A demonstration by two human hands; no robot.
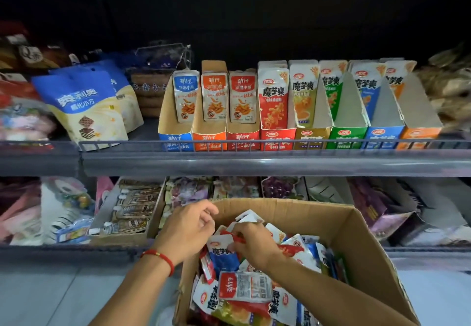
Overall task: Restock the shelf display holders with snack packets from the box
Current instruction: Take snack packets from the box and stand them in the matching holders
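Shelf [254, 165] | eight display holders [277, 111] | one box [356, 249] | two hands in it

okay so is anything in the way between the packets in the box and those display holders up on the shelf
Nothing visible blocks the route. The cardboard box is open-topped, and both hands, left hand and right hand, are already among the snack packets. The display holders are open on top, behind only a low wire shelf rail to lift over.
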